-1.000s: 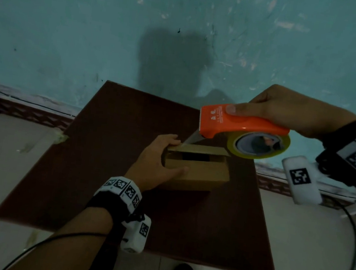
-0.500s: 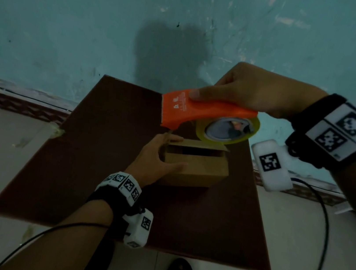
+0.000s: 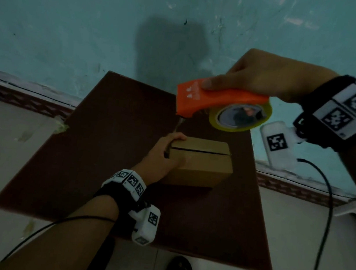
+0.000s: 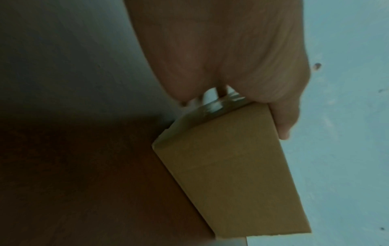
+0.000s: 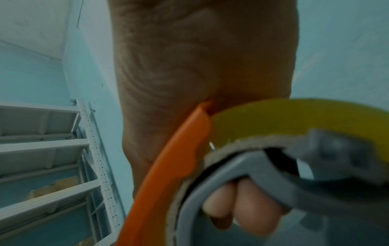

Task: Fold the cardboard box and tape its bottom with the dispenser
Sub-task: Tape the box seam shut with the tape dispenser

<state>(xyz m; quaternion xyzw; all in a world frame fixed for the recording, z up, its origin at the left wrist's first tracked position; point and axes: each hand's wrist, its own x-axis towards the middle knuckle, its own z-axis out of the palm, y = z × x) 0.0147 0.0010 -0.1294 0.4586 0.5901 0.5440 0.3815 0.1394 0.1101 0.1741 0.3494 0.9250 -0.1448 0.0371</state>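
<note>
Here: one box (image 3: 200,161), left hand (image 3: 162,155) gripping its end; one dispenser (image 3: 221,102), right hand (image 3: 269,76) gripping.

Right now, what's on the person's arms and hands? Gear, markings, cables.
Both hands bare, no sleeves. Left wrist: black strap, band of white square-code tags, white camera block with a code tag, black cable. Right wrist: wider black strap, two larger tags, white camera block, black cable.

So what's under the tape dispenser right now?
The dispenser, gripped by the right hand, is in the air over the brown board, just beyond the box. A tape strip hangs from it toward the left hand.
</note>
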